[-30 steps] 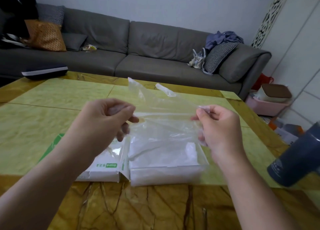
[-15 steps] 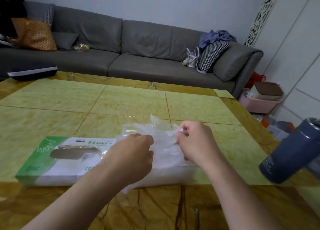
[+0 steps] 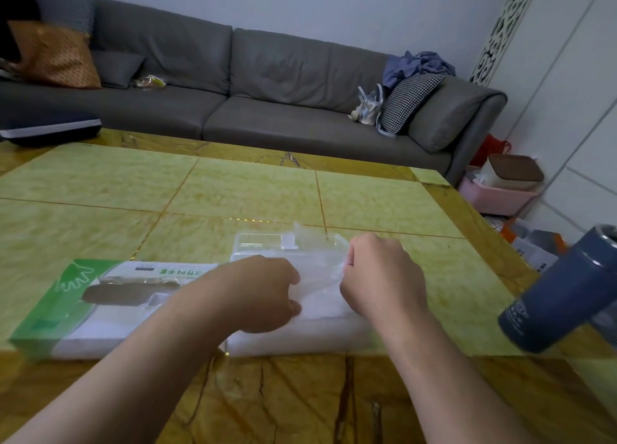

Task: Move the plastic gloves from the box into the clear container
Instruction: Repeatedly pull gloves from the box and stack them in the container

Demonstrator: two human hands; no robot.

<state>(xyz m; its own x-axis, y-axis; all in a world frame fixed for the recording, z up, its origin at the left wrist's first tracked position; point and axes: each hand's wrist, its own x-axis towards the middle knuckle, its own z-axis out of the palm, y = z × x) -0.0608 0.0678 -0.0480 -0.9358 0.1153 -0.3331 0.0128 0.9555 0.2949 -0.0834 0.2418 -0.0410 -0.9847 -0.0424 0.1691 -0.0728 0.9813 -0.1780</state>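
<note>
Two bare forearms are seen above the near edge of the desk (image 3: 334, 193), uncovered by any sleeve as far as the bottom of the frame. No watch, ring or bracelet is worn on the left hand (image 3: 257, 293) or the right hand (image 3: 380, 276). The fingers (image 3: 295, 308) are left ungloved

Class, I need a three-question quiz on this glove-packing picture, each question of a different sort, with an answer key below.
1. True or false: the green and white glove box lies to the left of the clear container.
2. Multiple choice: what does the right hand pinch? A the blue bottle; B a plastic glove; C the box flap.
3. Fill in: the blue bottle stands near the table's ____ edge.

Key: 1 true; 2 B; 3 right.
</note>
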